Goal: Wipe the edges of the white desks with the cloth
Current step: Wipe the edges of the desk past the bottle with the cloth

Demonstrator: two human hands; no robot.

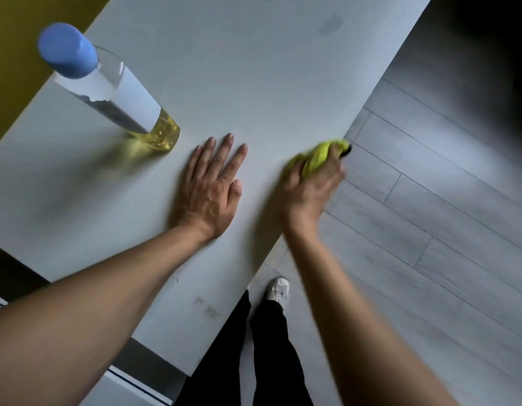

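Yellow cloth (317, 159), soft and bunched, sits in the right hand (311, 189), whose fingers curl round it at the white table (254, 68) edge, likely for wiping. The left hand (211, 190) lies flat, fingers straight, probably bracing. A clear, blue-capped bottle (107, 86) stands nearby.

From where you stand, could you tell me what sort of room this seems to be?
Probably an office or study room indoors, though little shows. There is a plain white desk, grey wood-look plank flooring and a yellow wall behind. A bottle of cleaning liquid stands on the desk.
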